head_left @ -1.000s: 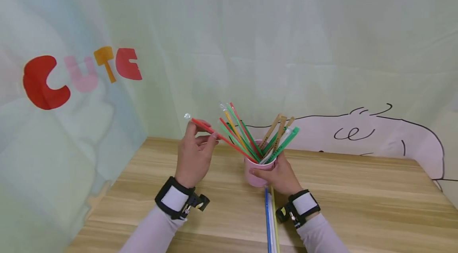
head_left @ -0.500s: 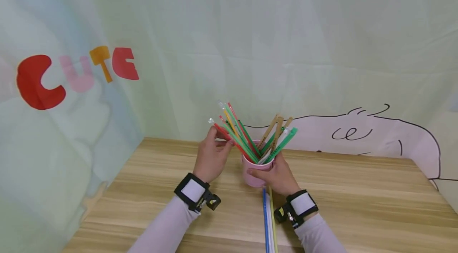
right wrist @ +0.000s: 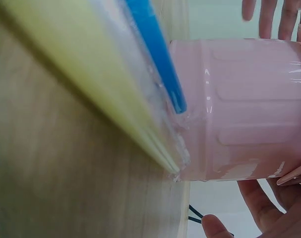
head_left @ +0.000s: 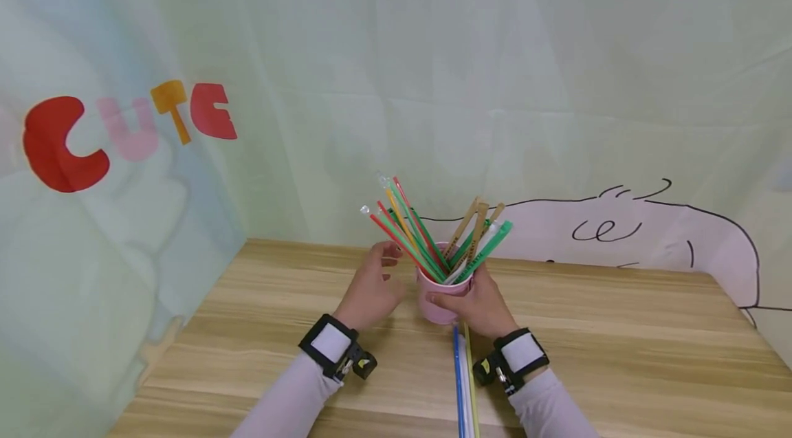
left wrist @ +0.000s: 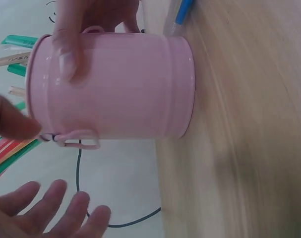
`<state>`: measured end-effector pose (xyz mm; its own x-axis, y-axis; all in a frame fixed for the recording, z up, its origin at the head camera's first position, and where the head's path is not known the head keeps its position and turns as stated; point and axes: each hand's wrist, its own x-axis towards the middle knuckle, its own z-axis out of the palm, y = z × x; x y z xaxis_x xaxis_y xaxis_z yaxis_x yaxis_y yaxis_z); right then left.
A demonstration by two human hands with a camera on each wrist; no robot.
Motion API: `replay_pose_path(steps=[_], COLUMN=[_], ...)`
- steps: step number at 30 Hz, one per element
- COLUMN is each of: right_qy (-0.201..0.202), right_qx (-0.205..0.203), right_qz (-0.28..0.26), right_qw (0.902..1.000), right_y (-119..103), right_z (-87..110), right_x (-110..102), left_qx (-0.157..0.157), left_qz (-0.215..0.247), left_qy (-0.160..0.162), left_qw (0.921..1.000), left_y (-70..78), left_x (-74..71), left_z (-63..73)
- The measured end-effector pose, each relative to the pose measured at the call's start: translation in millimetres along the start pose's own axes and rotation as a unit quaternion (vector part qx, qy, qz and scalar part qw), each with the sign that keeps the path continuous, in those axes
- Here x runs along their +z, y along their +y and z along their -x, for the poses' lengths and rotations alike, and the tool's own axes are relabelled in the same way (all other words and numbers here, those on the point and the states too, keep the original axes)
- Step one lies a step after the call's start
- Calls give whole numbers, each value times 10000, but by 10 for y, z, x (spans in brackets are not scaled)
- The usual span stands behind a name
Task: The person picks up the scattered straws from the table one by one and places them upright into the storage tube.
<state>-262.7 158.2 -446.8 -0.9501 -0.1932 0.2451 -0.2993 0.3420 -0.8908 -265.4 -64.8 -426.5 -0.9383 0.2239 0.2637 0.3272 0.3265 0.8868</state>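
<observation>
A small pink bucket (head_left: 436, 304) stands upright on the table, with a handle loop on its side in the left wrist view. My right hand (head_left: 489, 307) grips its right side, thumb across the front. Out of it fan wrapped straws: red ones (head_left: 386, 226) and green ones lean left, while brown paper-wrapped ones (head_left: 478, 225) and a green one (head_left: 495, 243) lean right. Just left of the bucket is my left hand (head_left: 374, 290), its fingers (left wrist: 83, 213) spread and holding nothing. In the left wrist view, its thumb is close to the bucket's rim; touching or not, I cannot tell.
In front of the bucket, blue (head_left: 459, 383), white and yellow (head_left: 472, 390) straws lie side by side on the wooden table (head_left: 619, 342). A printed cloth backdrop (head_left: 433, 80) rises behind the table and along its left side.
My left hand moved right with a red straw, released it among the others in the bucket, then dropped lower beside the bucket. My right hand kept its grip on the bucket.
</observation>
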Motion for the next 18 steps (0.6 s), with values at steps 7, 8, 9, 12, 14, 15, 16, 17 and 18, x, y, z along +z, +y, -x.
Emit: replay_pose_path(steps=[7,8,9,12,14,15,16,17,18], right_qy=[37,17,12,-11,-38,-45,-62,-62,-77], right_qx=[50,31,25,7,-4,1,-9,-15,-32], right_qz=[-20,-16,-28,-41,-56,-73,-75,-83,-86], right_qw=[10000,10000,10000,10000,10000,10000,10000,9999,9999], right_y=[38,39,39,27,15,11,10,10,13], right_z=[15,14,13,11,8,6,3,3,1], right_x=[-11,-11,-10,-9,-8,-8,-9,-10,-11], left_qx=[289,269,277,425,607,735,812,855,864], left_qz=[-374,-376,-356,-101,186,331,460,538,625], left_qy=[-837,-855,-855,-842,-839,-855,-873,-875,-886], left_qw=[9954,9953,9953,9955,9944,9931,9918,9910,9903], left_y=[-80,-93,-105,-165,-207,-228,-247,-261,-269], left_x=[174,195,218,299,361,395,430,464,493], left_z=[-48,-56,-67,-110,-143,-161,-177,-190,-199])
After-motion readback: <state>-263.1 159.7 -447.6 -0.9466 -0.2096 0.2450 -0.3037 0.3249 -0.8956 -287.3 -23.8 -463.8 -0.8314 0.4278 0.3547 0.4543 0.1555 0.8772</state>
